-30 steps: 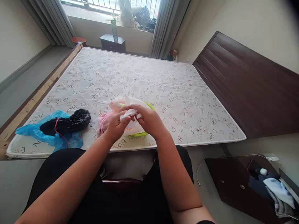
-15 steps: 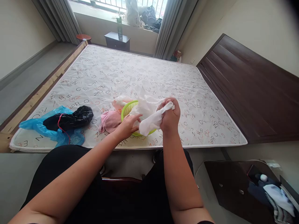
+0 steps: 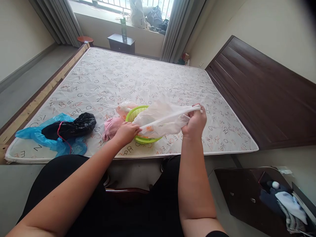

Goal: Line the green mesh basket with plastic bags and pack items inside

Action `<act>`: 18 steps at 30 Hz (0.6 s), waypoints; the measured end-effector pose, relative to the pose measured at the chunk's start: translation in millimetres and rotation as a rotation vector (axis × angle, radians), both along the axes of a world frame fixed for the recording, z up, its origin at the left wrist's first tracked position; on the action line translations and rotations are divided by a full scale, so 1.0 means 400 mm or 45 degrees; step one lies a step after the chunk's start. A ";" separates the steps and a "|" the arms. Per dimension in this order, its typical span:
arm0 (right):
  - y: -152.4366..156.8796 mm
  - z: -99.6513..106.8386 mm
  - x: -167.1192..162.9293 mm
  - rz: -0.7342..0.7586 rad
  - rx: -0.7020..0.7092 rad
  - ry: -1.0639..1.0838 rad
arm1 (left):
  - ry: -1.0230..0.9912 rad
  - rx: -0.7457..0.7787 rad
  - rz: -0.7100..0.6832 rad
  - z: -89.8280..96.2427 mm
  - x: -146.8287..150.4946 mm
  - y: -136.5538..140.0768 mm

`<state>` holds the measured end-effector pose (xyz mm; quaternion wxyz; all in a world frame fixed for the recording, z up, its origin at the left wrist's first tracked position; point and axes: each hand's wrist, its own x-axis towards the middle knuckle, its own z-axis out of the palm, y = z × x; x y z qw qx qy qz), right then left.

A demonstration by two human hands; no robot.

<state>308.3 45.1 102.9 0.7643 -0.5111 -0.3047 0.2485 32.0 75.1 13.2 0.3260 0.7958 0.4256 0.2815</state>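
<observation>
A white plastic bag [image 3: 160, 120] with a small orange print is stretched sideways between my hands, above a lime-green basket [image 3: 133, 113] on the mattress. My left hand [image 3: 128, 132] pinches the bag's left end at the basket's near left rim. Its right end, with the handles, is gripped in my right hand [image 3: 195, 121], out past the basket's right side. The bag hides most of the basket's inside. Against the basket's left side lies a pink cloth [image 3: 112, 127]. Another whitish plastic bag [image 3: 125, 108] with orange print lies behind that cloth.
Farther left on the letter-printed mattress [image 3: 172, 82] lie a blue plastic bag [image 3: 32, 134] and a black plastic bag [image 3: 82, 122] with a red cord. A dark headboard [image 3: 261, 95] stands at right. Low at right, a dark table [image 3: 237, 184] holds folded cloths.
My right hand has moved right, drawing the bag from a loose bunch into a long taut stretch. My left hand has shifted slightly left and down. The view has turned a little.
</observation>
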 end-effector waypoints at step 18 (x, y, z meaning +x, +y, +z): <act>-0.110 0.124 -0.152 1.329 -0.285 -0.925 | -0.187 0.605 -0.132 0.192 0.020 -0.072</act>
